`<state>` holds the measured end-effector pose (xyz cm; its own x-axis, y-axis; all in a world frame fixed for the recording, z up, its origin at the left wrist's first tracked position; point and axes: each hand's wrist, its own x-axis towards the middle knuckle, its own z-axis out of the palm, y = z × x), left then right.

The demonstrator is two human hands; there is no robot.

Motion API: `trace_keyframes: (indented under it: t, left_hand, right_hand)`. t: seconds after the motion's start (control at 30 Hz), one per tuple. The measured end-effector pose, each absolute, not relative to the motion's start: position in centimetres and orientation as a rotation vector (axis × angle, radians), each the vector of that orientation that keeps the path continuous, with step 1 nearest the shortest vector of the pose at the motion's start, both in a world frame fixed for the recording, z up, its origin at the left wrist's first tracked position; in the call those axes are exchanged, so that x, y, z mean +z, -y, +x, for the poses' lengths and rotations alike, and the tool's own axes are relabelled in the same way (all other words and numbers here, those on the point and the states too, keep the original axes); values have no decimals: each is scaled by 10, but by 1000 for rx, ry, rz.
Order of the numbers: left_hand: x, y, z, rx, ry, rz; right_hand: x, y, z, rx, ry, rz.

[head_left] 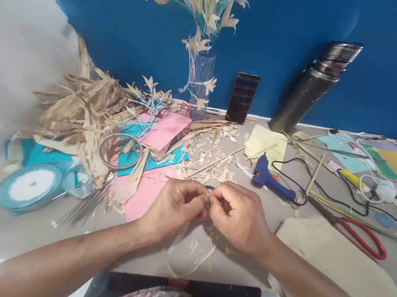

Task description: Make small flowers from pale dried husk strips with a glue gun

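Note:
My left hand (177,203) and my right hand (238,216) meet at the middle of the grey table (34,227), fingertips pinched together on a small piece between them, too small to name. A pale thin strip (179,240) hangs down from the pinch toward the table's front edge. Husk scraps (209,153) lie scattered just beyond my hands, and pink paper (143,190) lies beside my left hand.
A pile of dried husks (82,107) and blue ribbon rolls (28,185) sit at the left. A vase of husk flowers (199,84), a phone (242,97) and a steel flask (311,89) stand at the blue wall. A blue glue gun (270,179), red-handled scissors (356,232) and cables lie at the right.

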<state>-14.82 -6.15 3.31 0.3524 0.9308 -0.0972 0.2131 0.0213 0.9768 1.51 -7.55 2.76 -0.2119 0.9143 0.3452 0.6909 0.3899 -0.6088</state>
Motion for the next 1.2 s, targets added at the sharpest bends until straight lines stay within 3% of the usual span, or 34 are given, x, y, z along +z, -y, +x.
trace_keyframes:
  t: [1.2]
  left_hand:
    - [27, 65, -145, 856, -1118, 1561]
  right_hand:
    - [19, 76, 10, 310, 1920, -1343]
